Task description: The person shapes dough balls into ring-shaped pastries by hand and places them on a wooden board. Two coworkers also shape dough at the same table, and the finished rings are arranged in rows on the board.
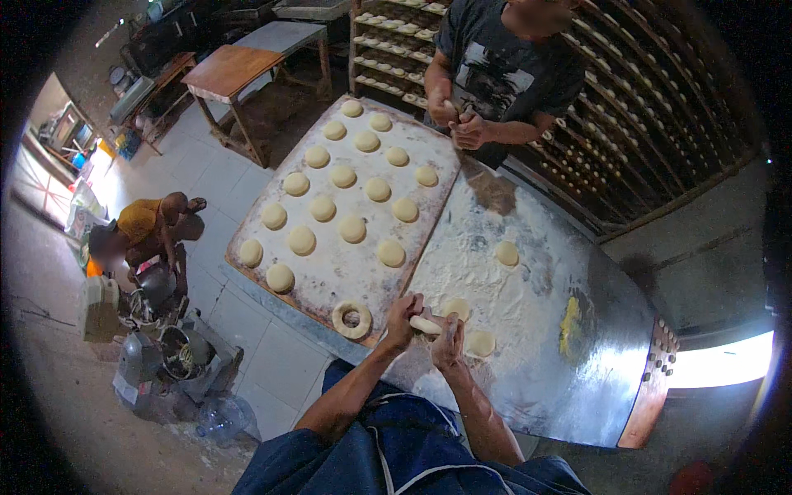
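Observation:
My left hand (403,318) and my right hand (448,341) are closed together on a short roll of pale dough (426,324), held just above the floured metal table (594,388). A dough ring (351,318) lies on the near end of the floured wooden board (351,268), just left of my left hand. Several round dough discs (352,228) sit in rows on that board. Two loose dough pieces (481,342) lie by my right hand, and another dough piece (506,252) rests farther out.
Another person (503,70) stands at the table's far end, both hands working dough. Behind are racks of dough pieces (396,25). A crouching person (153,223) is on the tiled floor at left beside a metal machine (169,355). A wooden table (231,70) stands behind.

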A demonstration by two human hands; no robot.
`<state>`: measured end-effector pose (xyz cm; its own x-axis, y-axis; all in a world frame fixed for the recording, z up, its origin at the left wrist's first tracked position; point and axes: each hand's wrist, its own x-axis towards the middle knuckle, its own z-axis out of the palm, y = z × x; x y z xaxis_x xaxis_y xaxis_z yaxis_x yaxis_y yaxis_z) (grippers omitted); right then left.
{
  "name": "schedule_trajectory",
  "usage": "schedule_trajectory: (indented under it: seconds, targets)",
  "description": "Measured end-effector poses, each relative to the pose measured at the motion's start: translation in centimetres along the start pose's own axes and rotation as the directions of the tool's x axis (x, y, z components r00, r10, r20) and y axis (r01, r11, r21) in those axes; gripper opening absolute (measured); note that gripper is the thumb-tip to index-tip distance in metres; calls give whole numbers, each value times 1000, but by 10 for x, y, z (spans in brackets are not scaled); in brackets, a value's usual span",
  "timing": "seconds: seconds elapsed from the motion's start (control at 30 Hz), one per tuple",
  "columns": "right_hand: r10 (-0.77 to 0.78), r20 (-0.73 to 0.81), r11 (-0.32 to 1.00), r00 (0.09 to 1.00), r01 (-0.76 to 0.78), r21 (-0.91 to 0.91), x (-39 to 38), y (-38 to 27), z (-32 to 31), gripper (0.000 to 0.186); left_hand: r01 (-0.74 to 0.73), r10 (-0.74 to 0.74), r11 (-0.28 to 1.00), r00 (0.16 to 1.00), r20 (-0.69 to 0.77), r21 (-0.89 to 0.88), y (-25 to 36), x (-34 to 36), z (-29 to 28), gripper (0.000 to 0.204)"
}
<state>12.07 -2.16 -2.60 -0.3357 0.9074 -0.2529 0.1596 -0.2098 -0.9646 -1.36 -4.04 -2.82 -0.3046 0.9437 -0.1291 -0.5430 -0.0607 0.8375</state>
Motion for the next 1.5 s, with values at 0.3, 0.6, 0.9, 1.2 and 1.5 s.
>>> schedule_trajectory:
  seconds: [0.3, 0.6, 0.9, 1.2, 1.5]
  targets:
    - [-343, 114, 888, 932, 361, -285, 11, -23, 38, 43, -204, 139, 818, 977, 159, 538, 45, 14, -34, 36]
    - [-90, 241, 996, 966, 82, 39, 19, -29, 73, 57, -262, 320, 736, 947, 21, 625, 58, 6, -65, 46]
    - [-86, 158, 844, 984, 156, -513, 56, -101, 83, 60, 53, 226, 530, 953, -202, 846, 115, 38, -82, 29]
    - [-320, 586, 340, 745, 667, -663, 106, -105, 81, 49, -149, 371, 217, 927, 59, 965, 100, 27, -97, 18]
    - [-181, 582, 666, 792, 535, -520, 168, -78, 72, 44, -95, 577, -97, 805, 133, 991, 106, 113, -130, 33]
